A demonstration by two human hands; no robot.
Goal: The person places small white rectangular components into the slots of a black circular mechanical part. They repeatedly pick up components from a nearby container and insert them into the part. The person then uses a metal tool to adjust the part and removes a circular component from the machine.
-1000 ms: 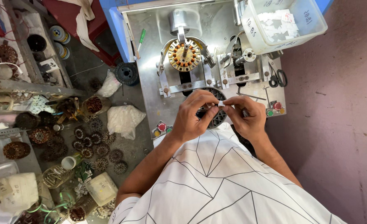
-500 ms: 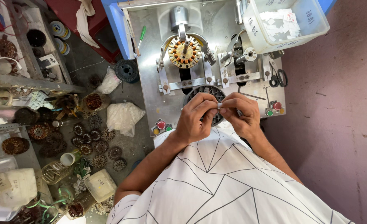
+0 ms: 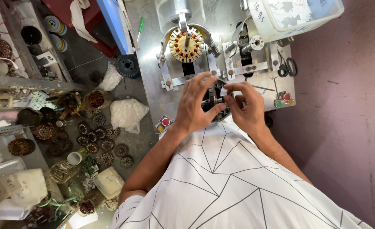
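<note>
Dark stator core point(image 3: 216, 98) resting at the metal desk's point(image 3: 151, 85) near edge. Left hand point(image 3: 194, 106) is clasping its rim; right hand point(image 3: 244, 106) is pinching a white paper slip point(image 3: 224, 90), best fed squarely into a slot.

Left hand point(image 3: 194, 104) hides most of dark stator point(image 3: 218, 111).

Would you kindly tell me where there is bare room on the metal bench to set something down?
A bare strip of the metal bench lies between the green screwdriver and the wound stator. It is crowded where the left hand and right hand hold the dark stator core, and by the scissors.
</note>
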